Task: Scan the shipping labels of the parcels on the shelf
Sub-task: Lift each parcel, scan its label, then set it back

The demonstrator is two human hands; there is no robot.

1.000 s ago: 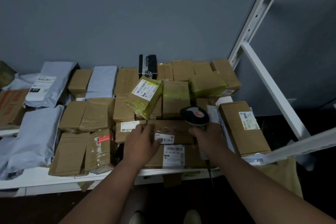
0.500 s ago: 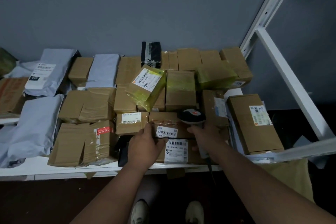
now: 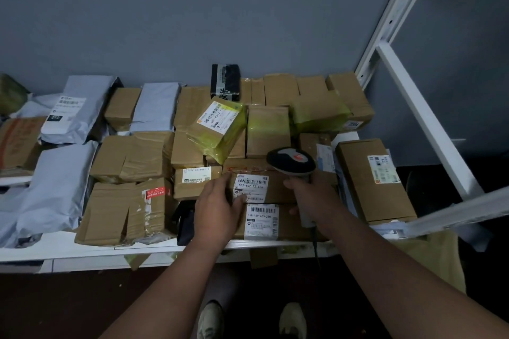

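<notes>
Many brown cardboard parcels and grey mailer bags lie on a white shelf (image 3: 91, 252). My right hand (image 3: 311, 195) grips the handle of a grey and black barcode scanner (image 3: 292, 161), whose head sits just above a brown parcel (image 3: 278, 187) with a white barcode label (image 3: 251, 185). My left hand (image 3: 217, 208) holds that parcel's left end, thumb on the label's lower edge. Below it lies another parcel with a white label (image 3: 261, 219) at the shelf's front edge.
A yellow-taped box (image 3: 217, 125) with a label lies tilted on the pile behind. A long labelled box (image 3: 371, 181) lies at the right beside the white shelf upright (image 3: 424, 115). Grey mailers (image 3: 55, 187) fill the left. My shoes (image 3: 212, 319) show below.
My left hand slid left along the parcel and its barcode label came into full view. The scanner stayed over the parcel's right end. My head dropped slightly.
</notes>
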